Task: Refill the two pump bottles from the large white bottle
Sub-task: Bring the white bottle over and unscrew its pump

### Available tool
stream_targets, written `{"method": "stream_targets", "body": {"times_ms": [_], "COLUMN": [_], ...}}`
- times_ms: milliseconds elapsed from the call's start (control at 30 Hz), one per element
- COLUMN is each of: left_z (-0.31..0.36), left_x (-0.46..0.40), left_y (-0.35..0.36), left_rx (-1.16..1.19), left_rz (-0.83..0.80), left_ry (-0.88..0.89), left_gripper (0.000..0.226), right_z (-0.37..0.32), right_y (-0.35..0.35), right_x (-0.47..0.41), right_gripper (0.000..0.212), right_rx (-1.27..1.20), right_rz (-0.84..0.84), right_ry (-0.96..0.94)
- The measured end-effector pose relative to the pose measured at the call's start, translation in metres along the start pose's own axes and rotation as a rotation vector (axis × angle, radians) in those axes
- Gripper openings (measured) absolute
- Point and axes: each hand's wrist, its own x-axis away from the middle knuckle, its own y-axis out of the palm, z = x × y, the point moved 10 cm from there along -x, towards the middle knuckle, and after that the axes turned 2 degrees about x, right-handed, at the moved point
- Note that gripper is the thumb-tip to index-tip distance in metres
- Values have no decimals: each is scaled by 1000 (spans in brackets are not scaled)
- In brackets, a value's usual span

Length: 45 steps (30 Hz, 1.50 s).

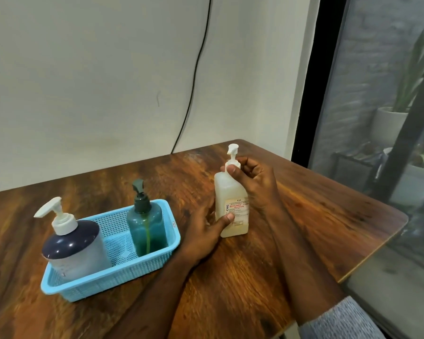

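Pump bottle, upright on the worktop beside the basket, is gripped low by the left hand while the right hand pinches its collar, best unscrewed without tilting.

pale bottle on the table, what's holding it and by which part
Both hands hold the pale pump bottle: left hand grips its lower body, right hand pinches the pump collar.

left hand gripping, right hand pinching
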Motion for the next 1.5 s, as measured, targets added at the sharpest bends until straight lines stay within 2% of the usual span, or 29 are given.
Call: {"method": "stream_targets", "body": {"times_ms": [200, 267, 367, 433, 533, 633, 833, 1000, 1133, 1300, 1433, 1500], "left_z": [6, 8, 8, 9, 9, 10, 14, 16, 13, 12, 13, 14], "left_x": [2, 2, 2, 1, 0, 0, 4, 6, 5, 3, 2, 2], "left_y": [-1, -1, 0, 0, -1, -2, 3, 2, 0, -6, -8, -8], "left_rx": [-23, -28, -19, -15, -19, -11, -26, -35, 61, 60, 4, -5], "left_rz": [7, 15, 16, 17, 19, 19, -15, -5, 7, 75, 113, 116], "left_ry": [13, 28, 27, 39, 47, 62, 69, 56, 60, 71, 91, 98], "left_gripper": [43, 48, 48, 47, 49, 48, 44, 40, 54, 84, 75, 73], "right_z": [8, 5, -3, -2, 9, 13, 0, 3, 1, -6, -2, -2], "right_y": [9, 5, -5, -7, -4, 1, -12, -9, -4, -14, -16, -12], "right_x": [2, 3, 4, 4, 0, 0, 2, 6, 6, 7, 5, 7], "right_gripper": [20, 19, 35, 31, 18, 23, 29, 16, 29, 30, 15, 17], "right_rx": [-42, 10, 25, -16, -131, -282, -50, -145, -144, 30, -57, -110], "right_rz": [-50, 35, 189, 212, 114, 40, 178, 123, 67, 197, 135, 72], "right_ry": [-3, -57, -152, -155, -106, -45, -157, -58, -85, -140, -77, -77]}}
